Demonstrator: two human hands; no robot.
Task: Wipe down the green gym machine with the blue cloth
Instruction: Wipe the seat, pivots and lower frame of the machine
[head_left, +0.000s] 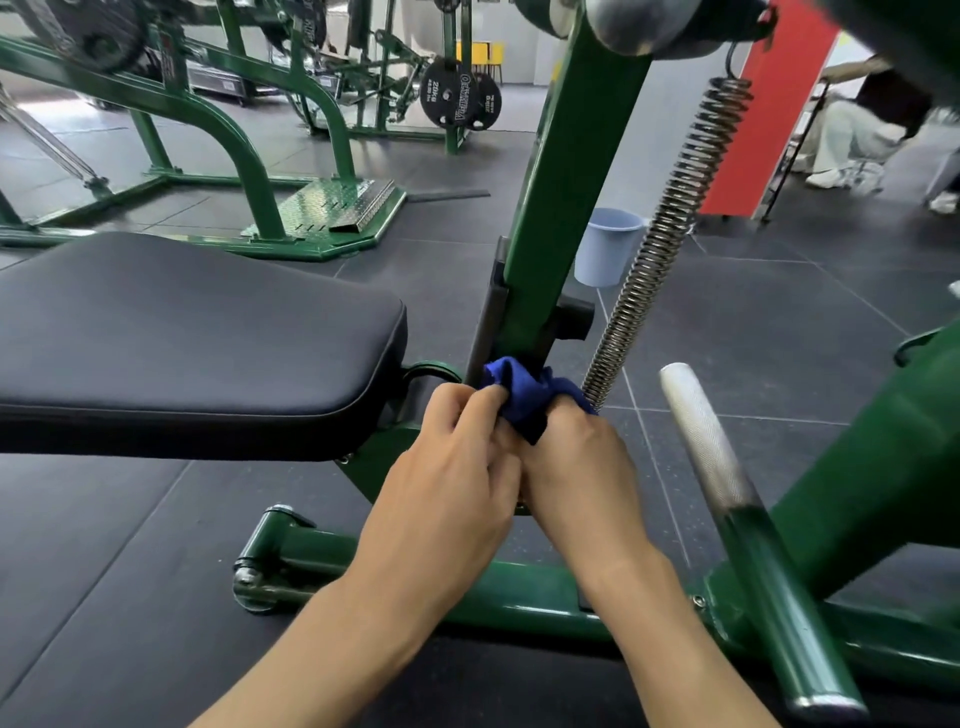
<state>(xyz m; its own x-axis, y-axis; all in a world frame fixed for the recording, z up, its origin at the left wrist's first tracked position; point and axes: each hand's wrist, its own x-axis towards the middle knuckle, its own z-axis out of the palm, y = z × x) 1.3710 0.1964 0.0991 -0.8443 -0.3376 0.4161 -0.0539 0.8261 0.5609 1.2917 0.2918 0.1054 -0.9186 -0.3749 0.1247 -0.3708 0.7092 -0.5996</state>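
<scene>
Two bare hands meet at the foot of the green gym machine (563, 182), where its slanted upright comes down to the base frame. The left grip (457, 467) and the right grip (576, 467) touch side by side. The left grip pinches a fold of the blue cloth (524, 395) with curled fingers. The right grip closes round the other end, its fingertips hidden under the fabric. The cloth sits bunched just beyond both grips, pressed against the bottom of the upright.

To the left of the grips, a black padded seat (182, 338) stretches away, level with them. Just right of the right grip, a coiled steel spring (665, 234) rises steeply beside the upright, its lower end near the cloth. Further right, a knurled steel bar (701, 431) slopes toward the camera. Below the grips, the green base tube crosses the dark tiled floor (779, 338).

Beyond the grips, behind the upright, a pale blue bucket (608, 244) stands on the floor. Far beyond and to the left, black weight plates (454, 96) hang on other green frames. Far to the right, a seated person (857, 130) in pale trousers sits beside a red panel (769, 130).
</scene>
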